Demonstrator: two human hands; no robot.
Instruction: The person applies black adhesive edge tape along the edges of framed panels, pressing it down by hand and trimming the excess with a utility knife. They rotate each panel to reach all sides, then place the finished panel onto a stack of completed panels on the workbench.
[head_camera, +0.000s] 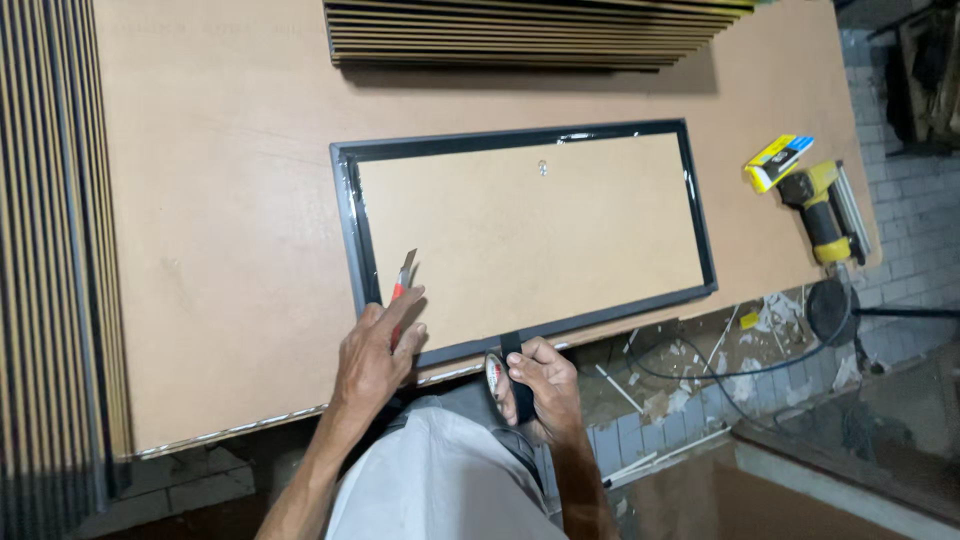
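A black frame (690, 190) lies flat on a brown board (220, 200), its back panel up, its long axis running left to right and tilted slightly, with the right end farther away. Its near long rail lies just ahead of both hands, at the board's near edge. The left hand (378, 350) rests on the frame's near left corner, fingers closed around a red-handled knife (404, 275) whose blade points up and away over the back panel. The right hand (540, 380) is clamped on a roll of black tape (497, 378), and a short strip runs from the roll up onto the near rail, about midway along it. The hands are apart, the left nearer the corner, the right nearer the rail's middle. A yellow nail gun (822, 210) lies at the board's right edge, well apart, and slatted panels (530, 35) are stacked at the far side.
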